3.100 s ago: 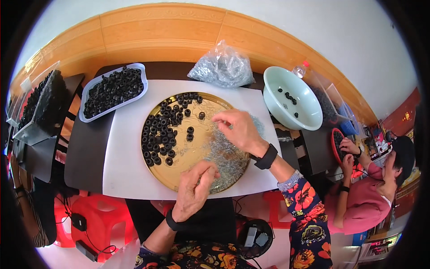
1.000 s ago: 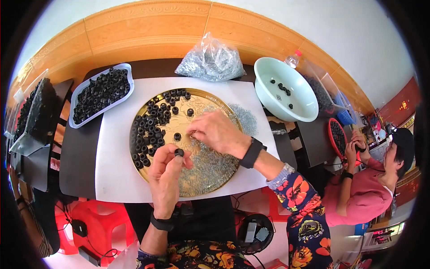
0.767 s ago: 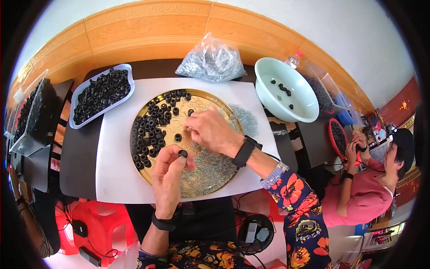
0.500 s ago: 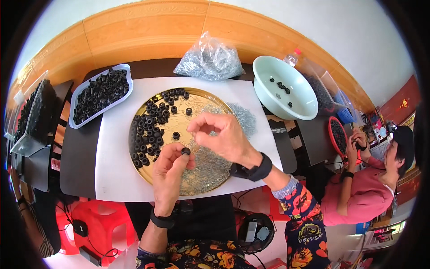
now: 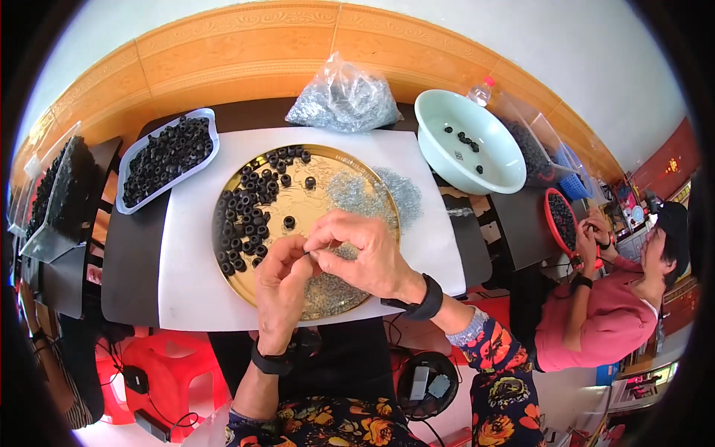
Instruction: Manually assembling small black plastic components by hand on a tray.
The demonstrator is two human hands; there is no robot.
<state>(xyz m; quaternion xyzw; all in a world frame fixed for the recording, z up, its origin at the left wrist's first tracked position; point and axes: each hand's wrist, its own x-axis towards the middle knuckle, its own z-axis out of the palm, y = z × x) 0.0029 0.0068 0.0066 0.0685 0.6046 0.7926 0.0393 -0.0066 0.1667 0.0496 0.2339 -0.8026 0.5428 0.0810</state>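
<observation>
Two hands at work over one round gold tray (image 5: 350, 160) on the white-covered worktop (image 5: 186, 253). Left hand (image 5: 281, 287) and right hand (image 5: 365, 249) met fingertip to fingertip above the tray's near half, both pinched shut on something too small and too hidden to make out. Half a second earlier, held slightly apart, a black ring showing at the left fingertips; now drawn together, that ring hidden. Tray and bowls unmoved.

On the tray: several dozen black rubber rings (image 5: 242, 212) heaped along the left side, two lying loose nearer the middle, and a spread of tiny silvery metal parts (image 5: 357, 194) on the right and near side, spilling over the rim.

One white oblong tray (image 5: 131, 205) at far left, full of black rings. One pale green bowl (image 5: 497, 179) at far right, holding a handful of finished black pieces. One clear plastic bag (image 5: 344, 100) of silvery parts behind the gold tray. One dark bin (image 5: 56, 197) at the left edge, contents unclear.
</observation>
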